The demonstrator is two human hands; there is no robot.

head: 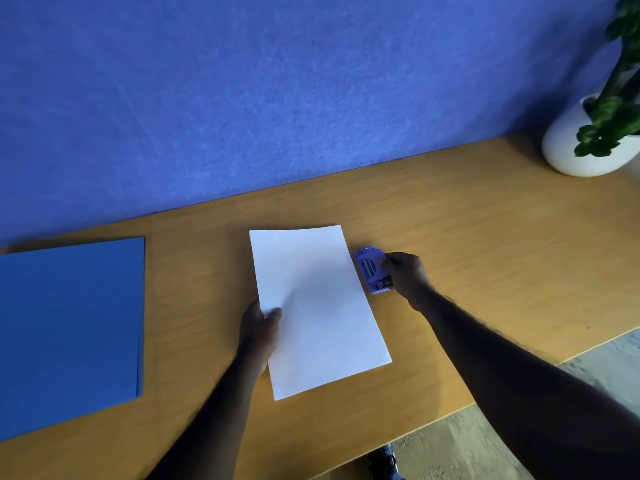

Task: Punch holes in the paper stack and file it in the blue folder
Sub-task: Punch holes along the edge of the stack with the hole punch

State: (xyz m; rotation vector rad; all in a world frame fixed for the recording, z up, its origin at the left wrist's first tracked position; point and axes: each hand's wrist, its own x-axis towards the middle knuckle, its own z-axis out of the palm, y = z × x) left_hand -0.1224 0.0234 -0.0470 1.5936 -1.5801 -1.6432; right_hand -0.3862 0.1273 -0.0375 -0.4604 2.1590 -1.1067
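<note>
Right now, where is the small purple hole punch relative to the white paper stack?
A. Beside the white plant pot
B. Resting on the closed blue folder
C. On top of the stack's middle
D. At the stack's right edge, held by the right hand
D: the small purple hole punch sits at the right long edge of the white paper stack, gripped by the right hand, while the left hand holds the stack's left edge.

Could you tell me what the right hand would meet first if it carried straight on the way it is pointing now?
The right hand grips the hole punch and points left, so the punch would probably meet the right edge of the paper stack first; they look almost touching, though depth is unclear.
</note>
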